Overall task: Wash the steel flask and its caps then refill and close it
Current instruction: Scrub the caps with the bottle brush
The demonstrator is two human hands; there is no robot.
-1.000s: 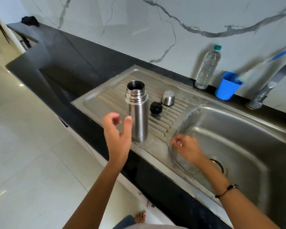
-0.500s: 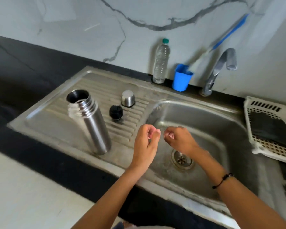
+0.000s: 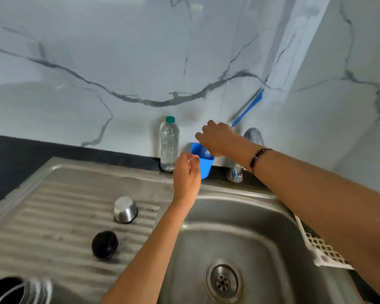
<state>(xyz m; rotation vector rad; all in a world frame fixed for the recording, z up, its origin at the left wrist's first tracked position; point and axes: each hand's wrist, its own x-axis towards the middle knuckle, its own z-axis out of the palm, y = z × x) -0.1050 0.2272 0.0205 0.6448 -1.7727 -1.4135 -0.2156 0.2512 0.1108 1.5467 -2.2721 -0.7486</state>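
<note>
Nearest to me, at the bottom left corner, the open mouth of the steel flask (image 3: 20,290) shows, blurred, standing on the ribbed draining board of the steel sink (image 3: 53,216). A little farther along the ribs lies the black inner cap (image 3: 104,244), and beyond it the steel outer cap (image 3: 125,209) sits dome up; the two caps are near each other but apart. To their right is the sink basin, with its drain (image 3: 225,280) at the bottom. A white plastic basket (image 3: 316,244) peeks from under my right forearm at the basin's right edge.

My left hand (image 3: 187,172) is raised over the back rim of the sink, fingers loosely curled with nothing in them, just in front of a blue cup (image 3: 203,160). My right hand (image 3: 217,138) reaches above that cup, fingers curled at the foot of a blue-handled brush (image 3: 248,107) that leans on the marble wall (whether I actually grip it, I cannot tell). A dark beaded bracelet (image 3: 258,156) circles that wrist. Behind are the tap (image 3: 254,136), a clear water bottle (image 3: 169,143) with a green lid, and the dark bench (image 3: 53,150).
</note>
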